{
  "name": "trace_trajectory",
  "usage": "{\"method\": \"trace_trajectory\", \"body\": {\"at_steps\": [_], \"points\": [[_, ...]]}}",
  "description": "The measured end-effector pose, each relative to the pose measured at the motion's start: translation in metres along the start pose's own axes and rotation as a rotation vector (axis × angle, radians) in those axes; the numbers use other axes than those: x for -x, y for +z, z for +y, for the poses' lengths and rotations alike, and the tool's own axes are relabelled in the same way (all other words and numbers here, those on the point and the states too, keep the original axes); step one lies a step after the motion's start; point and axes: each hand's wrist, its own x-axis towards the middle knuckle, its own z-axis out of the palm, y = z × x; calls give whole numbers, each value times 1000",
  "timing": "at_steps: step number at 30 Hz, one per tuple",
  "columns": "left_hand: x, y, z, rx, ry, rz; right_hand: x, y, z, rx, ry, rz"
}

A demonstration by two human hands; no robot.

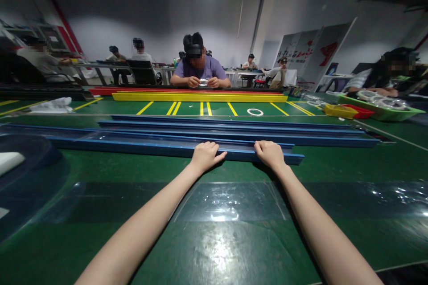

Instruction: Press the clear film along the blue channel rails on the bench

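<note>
A long blue plastic channel strip [160, 146] lies across the green table, nearest to me of the blue pieces. My left hand [205, 155] is closed over it right of its middle, fingers curled across the top and thumb pointing right along the near side. Closer to the strip's right end, my right hand [269, 155] grips it too, with fingers curled over the far side. Clear film seems to lie inside the channel. Just behind is a second blue channel strip [327, 138]. Between my forearms a transparent film strip [230, 205] lies flat.
A roll of clear film [36, 156] stands at the left. Further back are yellow channel strips [200, 97], a white ring [255, 112] and crumpled white plastic [53, 104]. A green tray [384, 113] with coils sits right, beside a yellow bin [339, 111]. A co-worker [200, 69] sits opposite.
</note>
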Motion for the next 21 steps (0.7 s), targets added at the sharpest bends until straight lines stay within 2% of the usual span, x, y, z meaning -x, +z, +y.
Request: {"method": "trace_trajectory", "body": {"at_steps": [9, 21], "points": [[0, 1, 0, -26, 6, -4, 0, -5, -2, 18, 13, -74], [-1, 0, 1, -11, 6, -12, -1, -4, -1, 4, 15, -89]]}}
